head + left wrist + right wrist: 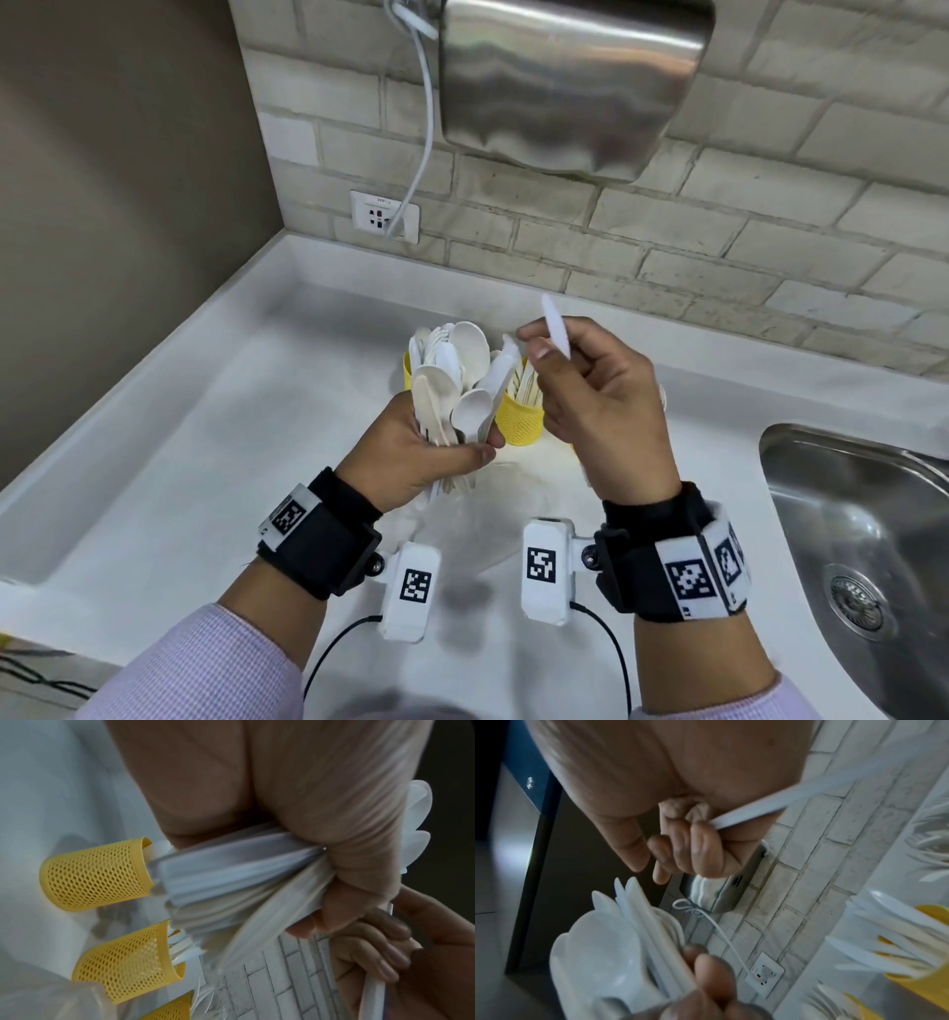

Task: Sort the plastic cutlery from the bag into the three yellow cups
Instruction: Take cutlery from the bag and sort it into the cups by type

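You are midway. Your left hand (431, 452) clutches a mixed bundle (452, 380) of unsorted cutlery; your right hand (590, 395) pinches one knife (555, 326) above the cups (521, 419), which already hold cutlery. The bag (482, 519) lies near.

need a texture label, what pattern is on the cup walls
Yellow cups have a fine perforated mesh wall; clearest in the left wrist view.

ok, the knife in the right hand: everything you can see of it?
The knife is one white plastic piece with a flat handle and a serrated, rounded-tip blade. The right hand pinches it at mid-length between thumb and curled fingers, blade up and tilted slightly left, above the counter near the yellow cups. It stands apart from the bundle in the left hand. Only the fingers touch it.
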A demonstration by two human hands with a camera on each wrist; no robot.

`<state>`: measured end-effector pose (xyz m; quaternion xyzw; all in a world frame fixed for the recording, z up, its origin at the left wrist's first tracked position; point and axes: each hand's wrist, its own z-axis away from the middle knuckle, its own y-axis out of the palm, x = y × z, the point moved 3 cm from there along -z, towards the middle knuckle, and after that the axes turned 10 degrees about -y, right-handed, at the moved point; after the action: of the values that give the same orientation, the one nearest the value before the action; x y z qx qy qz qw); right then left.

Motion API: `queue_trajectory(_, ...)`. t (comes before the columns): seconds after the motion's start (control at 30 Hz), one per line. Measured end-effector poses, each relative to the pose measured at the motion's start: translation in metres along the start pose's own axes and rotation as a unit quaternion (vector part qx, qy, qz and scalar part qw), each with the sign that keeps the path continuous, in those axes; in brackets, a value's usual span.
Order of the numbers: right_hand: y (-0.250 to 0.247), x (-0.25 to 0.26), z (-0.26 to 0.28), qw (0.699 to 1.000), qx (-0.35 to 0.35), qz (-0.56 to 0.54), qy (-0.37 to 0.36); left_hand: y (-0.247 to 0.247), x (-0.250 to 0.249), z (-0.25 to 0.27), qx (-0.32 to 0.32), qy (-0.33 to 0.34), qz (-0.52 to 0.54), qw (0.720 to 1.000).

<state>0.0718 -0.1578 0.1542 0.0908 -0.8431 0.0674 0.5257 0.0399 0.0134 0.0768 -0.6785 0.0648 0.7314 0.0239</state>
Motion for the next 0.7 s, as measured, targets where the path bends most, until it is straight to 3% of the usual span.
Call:
queue_trajectory(0.23,0.004,-0.006,-0.001,0.997,-0.041,-0.059,0.04,0.0,-0.004,0.001,0.004,0.002,0.031,1.0)
queue_trajectory(0.4,0.003,-0.011,-0.001,0.999,-0.009,-0.024,0.038,0.002,-0.006,0.001,0.008,0.003,0.035,0.999)
queue_trajectory(0.57,-0.001,-0.017,0.0,0.998,-0.028,0.042,0.041,0.004,-0.007,0.001,0.011,0.0,0.023,1.0)
queue_trajectory(0.7,0.001,-0.009,0.002,0.998,0.011,0.056,0.018,0.004,-0.007,0.002,0.01,0.002,0.021,1.0)
